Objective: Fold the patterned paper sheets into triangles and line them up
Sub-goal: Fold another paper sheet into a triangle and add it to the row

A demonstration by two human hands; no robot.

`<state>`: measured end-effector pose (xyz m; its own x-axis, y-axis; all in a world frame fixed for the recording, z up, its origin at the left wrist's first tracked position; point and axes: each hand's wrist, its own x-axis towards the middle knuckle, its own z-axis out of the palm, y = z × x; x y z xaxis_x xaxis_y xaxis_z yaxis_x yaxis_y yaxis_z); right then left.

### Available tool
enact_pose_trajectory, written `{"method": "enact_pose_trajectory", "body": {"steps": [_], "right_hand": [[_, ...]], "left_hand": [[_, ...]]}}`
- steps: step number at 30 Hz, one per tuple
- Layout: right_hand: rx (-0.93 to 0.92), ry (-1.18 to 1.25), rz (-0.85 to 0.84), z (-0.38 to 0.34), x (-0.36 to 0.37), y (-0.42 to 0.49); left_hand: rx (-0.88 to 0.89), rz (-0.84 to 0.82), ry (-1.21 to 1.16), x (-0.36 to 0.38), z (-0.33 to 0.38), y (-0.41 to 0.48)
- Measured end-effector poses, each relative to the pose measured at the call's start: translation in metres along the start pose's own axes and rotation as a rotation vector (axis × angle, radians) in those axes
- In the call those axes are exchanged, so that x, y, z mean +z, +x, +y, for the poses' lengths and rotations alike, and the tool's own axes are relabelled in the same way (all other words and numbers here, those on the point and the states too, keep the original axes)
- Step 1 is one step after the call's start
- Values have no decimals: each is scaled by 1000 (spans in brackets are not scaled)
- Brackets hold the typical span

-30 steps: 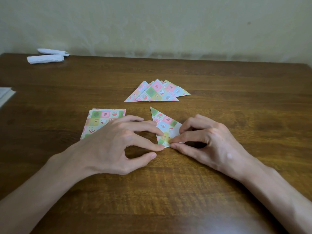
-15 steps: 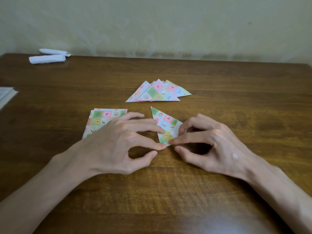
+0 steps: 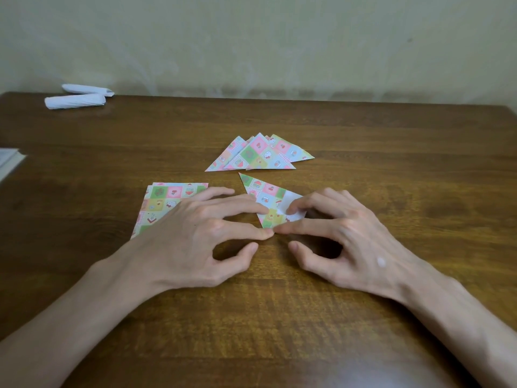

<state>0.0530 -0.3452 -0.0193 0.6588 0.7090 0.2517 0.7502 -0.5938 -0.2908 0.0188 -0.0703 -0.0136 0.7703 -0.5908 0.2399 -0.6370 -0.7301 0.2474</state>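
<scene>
Pressing the part-folded triangle [image 3: 264, 196] flat on the table [image 3: 279, 317] with both hands.
Left hand [image 3: 193, 239] is bearing down with curved fingertips on the triangle's left edge and near corner; right hand [image 3: 352, 245] is pressing its white flap. Both thumbs are staying off the paper, with nothing pinched. Unfolded sheets [image 3: 170, 198] are lying just left of the triangle, partly under the left hand; finished triangles [image 3: 261, 155] are lying overlapped just beyond it.

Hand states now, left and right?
Left hand: open, fingertips pressing the folded triangle.
Right hand: open, fingertips pressing its white flap, thumb off.
</scene>
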Motion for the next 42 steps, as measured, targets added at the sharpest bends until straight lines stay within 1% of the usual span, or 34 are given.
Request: {"method": "enact_pose_trajectory", "body": {"steps": [6,15,19,24,28,33,42], "right_hand": [[6,-17,-1,-1,1,1],[23,66,71,2,3,-1],[23,61,65,2,2,0],[46,108,115,3,2,-1],[53,128,105,3,2,0],[88,160,153,4,3,-1],[111,175,165,3,0,0]], "left_hand": [[-5,-9,0,0,0,1],[1,-16,10,1,-1,1],[8,-52,39,1,0,1],[5,-29,14,-1,-1,2],[0,-13,-10,-1,-1,2],[-20,-15,-29,-1,-1,1],[-26,-18,-43,0,-1,1]]}}
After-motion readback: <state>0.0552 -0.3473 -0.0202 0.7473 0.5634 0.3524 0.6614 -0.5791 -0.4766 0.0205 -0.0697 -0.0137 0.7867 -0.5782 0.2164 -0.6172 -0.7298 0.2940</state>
